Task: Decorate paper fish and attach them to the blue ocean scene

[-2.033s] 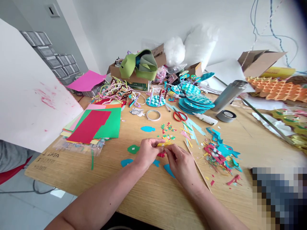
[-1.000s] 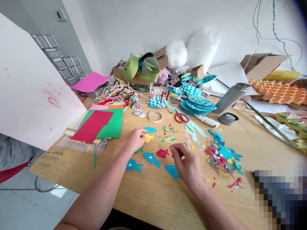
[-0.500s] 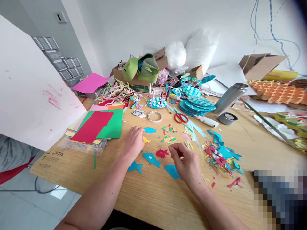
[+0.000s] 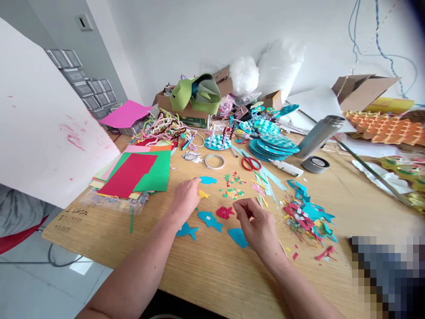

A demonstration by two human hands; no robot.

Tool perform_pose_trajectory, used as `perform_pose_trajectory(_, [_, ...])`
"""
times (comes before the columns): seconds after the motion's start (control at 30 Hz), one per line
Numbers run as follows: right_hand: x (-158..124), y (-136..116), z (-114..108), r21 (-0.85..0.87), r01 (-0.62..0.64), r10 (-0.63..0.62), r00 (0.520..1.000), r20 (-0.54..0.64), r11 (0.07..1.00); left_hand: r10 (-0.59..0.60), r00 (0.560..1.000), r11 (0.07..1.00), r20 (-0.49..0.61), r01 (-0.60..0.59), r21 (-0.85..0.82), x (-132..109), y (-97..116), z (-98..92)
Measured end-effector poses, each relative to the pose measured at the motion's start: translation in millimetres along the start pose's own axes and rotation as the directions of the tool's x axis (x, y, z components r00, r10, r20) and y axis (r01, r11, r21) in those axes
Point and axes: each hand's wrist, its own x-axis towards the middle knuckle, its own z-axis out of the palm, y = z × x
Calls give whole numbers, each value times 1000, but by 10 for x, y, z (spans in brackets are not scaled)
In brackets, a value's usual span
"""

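Fingers of the left hand [image 4: 186,198], in the head view, cover the left end of a yellow paper fish [image 4: 204,195] lying beyond and left of the red paper fish [image 4: 225,212]; whether they pinch it is hidden. Just right of the red paper fish, the right hand [image 4: 257,225] has thumb and forefinger tips meeting, anything between them too small to see. A blue paper fish [image 4: 210,221] lies left of the red one, slightly nearer the person.
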Motion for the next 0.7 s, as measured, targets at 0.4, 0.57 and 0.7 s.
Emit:
perform_pose_trajectory(0.4, [73,-21,-35,333,-232,194,970,145,914,62,965,996,-253,-77,-50,-21,42,-58])
perform_pose_trajectory(0.57, [87,-47,-40,424,-277,211,958,197,862,91,964,806,-250,-218,-550,-67,181,-55])
perform_pose_trajectory(0.7, [90,-67,-32,446,-263,183,959,214,855,165,985,546,-56,-139,-826,-137,307,5])
